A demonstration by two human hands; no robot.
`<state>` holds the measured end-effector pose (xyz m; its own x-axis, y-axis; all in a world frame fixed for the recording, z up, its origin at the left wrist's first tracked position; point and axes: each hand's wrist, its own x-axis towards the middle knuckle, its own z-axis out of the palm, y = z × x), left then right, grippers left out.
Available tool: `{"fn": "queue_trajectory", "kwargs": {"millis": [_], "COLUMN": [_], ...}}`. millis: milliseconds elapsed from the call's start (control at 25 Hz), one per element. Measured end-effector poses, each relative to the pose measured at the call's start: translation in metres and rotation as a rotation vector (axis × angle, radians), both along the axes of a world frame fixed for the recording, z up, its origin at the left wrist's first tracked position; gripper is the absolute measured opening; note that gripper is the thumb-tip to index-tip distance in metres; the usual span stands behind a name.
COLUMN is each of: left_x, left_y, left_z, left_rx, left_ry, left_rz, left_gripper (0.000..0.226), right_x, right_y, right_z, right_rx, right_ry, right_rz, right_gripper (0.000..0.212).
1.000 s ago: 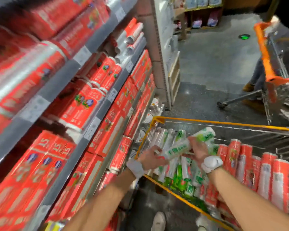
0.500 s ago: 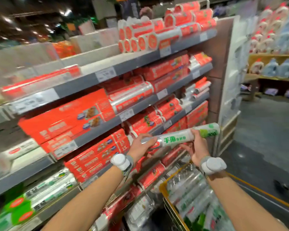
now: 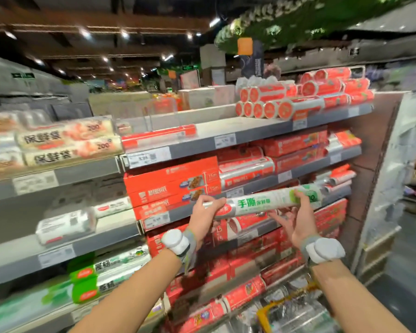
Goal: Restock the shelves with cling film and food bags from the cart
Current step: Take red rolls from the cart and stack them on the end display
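The grey shelves (image 3: 250, 132) carry red rolls (image 3: 286, 105) stacked at the top right, red boxes (image 3: 171, 180) on the middle tier, pale bag packs (image 3: 65, 143) upper left, and green-labelled rolls (image 3: 106, 272) low left.

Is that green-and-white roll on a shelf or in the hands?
In hand: the left hand and right hand grip the roll near its ends, before the shelves.
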<state>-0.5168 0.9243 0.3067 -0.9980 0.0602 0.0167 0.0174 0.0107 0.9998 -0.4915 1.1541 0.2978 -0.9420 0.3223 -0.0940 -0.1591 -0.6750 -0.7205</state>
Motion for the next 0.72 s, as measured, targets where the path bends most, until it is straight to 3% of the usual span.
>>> {"fn": "queue_trajectory", "kwargs": {"millis": [160,280,400,600,720], "left_x": [0.005,0.003,-0.001,0.005,0.013], "left_y": [-0.027,-0.039,-0.039,0.020,0.082], "left_z": [0.011,0.013,0.013,-0.003,-0.026], "left_rx": [0.025,-0.018,-0.311,-0.805,-0.977], "left_ry": [-0.013,0.006,0.110,0.239,0.293], "left_rz": [-0.043,-0.122,-0.211,-0.615,-0.784], "left_gripper": [0.028,0.027,0.025,0.034,0.051], "right_x": [0.006,0.015,0.024,0.043,0.060], "right_y": [-0.020,-0.024,-0.015,0.016,0.043], "right_z": [0.010,0.011,0.006,-0.040,-0.060], "right_rx": [0.056,0.078,0.167,0.247,0.248], "right_ry": [0.036,0.044,-0.017,-0.193,-0.256], "right_rz": [0.001,-0.013,-0.088,-0.231,-0.312], "right_gripper": [0.014,0.024,0.028,0.042,0.042]}}
